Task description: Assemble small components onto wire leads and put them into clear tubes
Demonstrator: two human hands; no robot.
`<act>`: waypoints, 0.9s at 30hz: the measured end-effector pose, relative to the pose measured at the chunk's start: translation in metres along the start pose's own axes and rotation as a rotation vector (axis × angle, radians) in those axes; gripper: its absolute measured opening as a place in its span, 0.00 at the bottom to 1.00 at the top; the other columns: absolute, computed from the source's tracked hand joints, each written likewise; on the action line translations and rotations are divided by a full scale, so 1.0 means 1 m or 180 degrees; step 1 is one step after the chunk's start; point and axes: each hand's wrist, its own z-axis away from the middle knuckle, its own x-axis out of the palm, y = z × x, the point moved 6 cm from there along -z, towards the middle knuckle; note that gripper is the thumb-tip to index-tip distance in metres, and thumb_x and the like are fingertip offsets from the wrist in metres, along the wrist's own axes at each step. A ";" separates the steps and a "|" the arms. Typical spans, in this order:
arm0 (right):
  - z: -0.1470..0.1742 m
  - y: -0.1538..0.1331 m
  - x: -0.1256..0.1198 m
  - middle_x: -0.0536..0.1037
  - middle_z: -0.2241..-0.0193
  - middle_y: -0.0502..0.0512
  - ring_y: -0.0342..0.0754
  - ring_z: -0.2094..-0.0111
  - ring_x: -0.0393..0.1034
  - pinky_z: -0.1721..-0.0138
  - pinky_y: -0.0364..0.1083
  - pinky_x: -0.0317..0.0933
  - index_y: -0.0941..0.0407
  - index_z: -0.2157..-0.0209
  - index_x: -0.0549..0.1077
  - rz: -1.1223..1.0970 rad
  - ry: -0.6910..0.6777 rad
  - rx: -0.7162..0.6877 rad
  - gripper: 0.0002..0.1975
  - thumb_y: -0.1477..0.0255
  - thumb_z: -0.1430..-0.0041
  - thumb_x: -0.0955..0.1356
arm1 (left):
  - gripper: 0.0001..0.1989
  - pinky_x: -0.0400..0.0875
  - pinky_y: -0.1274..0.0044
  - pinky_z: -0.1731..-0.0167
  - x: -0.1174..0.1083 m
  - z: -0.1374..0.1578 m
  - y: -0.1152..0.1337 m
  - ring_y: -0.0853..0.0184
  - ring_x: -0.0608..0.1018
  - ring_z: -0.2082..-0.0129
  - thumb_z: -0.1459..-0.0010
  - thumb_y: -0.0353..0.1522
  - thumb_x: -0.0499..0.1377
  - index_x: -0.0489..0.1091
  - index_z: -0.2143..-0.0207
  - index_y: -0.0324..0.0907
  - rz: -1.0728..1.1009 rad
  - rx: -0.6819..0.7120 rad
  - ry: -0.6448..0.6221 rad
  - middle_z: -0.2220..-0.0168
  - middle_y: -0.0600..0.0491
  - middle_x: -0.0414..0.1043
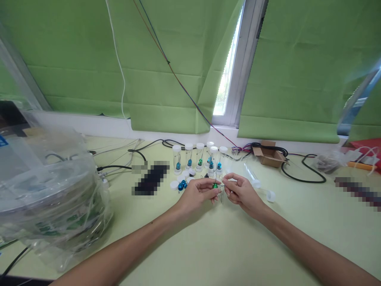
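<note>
My left hand (199,192) is closed around a small shiny green metal piece (215,185) with thin metal rods sticking out of it. Close against it, my right hand (238,192) pinches at the thin metal part on the piece's right side; exactly what its fingertips hold is too small to make out. Just behind the hands stand several clear capped tubes (200,155), with blue or green metal pieces and thin wires inside. Loose blue metal balls (182,185) and a white cap (174,185) lie left of my left hand. Right of my right hand lies a clear tube (251,174) on its side.
A large plastic-wrapped bundle (56,198) fills the table's left side. A pixelated dark object (151,179) lies left of the tubes. An open cardboard box (268,155) and black cables (303,180) are at the back right. Green blinds (178,99) hang behind the table (238,250).
</note>
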 end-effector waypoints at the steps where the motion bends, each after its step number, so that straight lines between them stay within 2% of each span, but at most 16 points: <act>1: 0.000 0.002 0.000 0.66 0.83 0.41 0.33 0.87 0.41 0.84 0.39 0.35 0.55 0.67 0.65 -0.0090 -0.0029 0.0038 0.16 0.59 0.46 0.71 | 0.17 0.69 0.75 0.69 0.000 0.000 -0.001 0.71 0.72 0.76 0.50 0.38 0.66 0.76 0.59 0.38 0.0058 -0.0008 -0.0017 0.74 0.51 0.74; 8: -0.002 0.008 0.000 0.66 0.84 0.42 0.33 0.86 0.41 0.85 0.39 0.36 0.56 0.70 0.66 -0.0371 -0.0040 0.0198 0.17 0.60 0.48 0.73 | 0.15 0.67 0.75 0.69 0.001 -0.001 -0.005 0.71 0.72 0.75 0.49 0.37 0.66 0.76 0.62 0.37 0.0301 -0.0007 -0.0080 0.74 0.51 0.74; 19: -0.001 0.010 0.005 0.66 0.83 0.43 0.32 0.87 0.40 0.86 0.39 0.35 0.57 0.70 0.71 -0.0950 -0.0073 0.0214 0.15 0.59 0.45 0.72 | 0.15 0.68 0.76 0.69 0.001 0.001 -0.006 0.71 0.73 0.73 0.50 0.35 0.68 0.75 0.63 0.35 0.0670 -0.0135 0.0101 0.67 0.46 0.77; 27: 0.000 0.005 0.002 0.74 0.69 0.50 0.33 0.84 0.48 0.84 0.39 0.44 0.56 0.66 0.76 -0.1172 0.0049 -0.0026 0.10 0.65 0.46 0.73 | 0.16 0.67 0.78 0.70 -0.010 -0.002 -0.009 0.72 0.74 0.74 0.55 0.32 0.71 0.75 0.64 0.34 0.1188 -0.0353 0.0560 0.69 0.48 0.76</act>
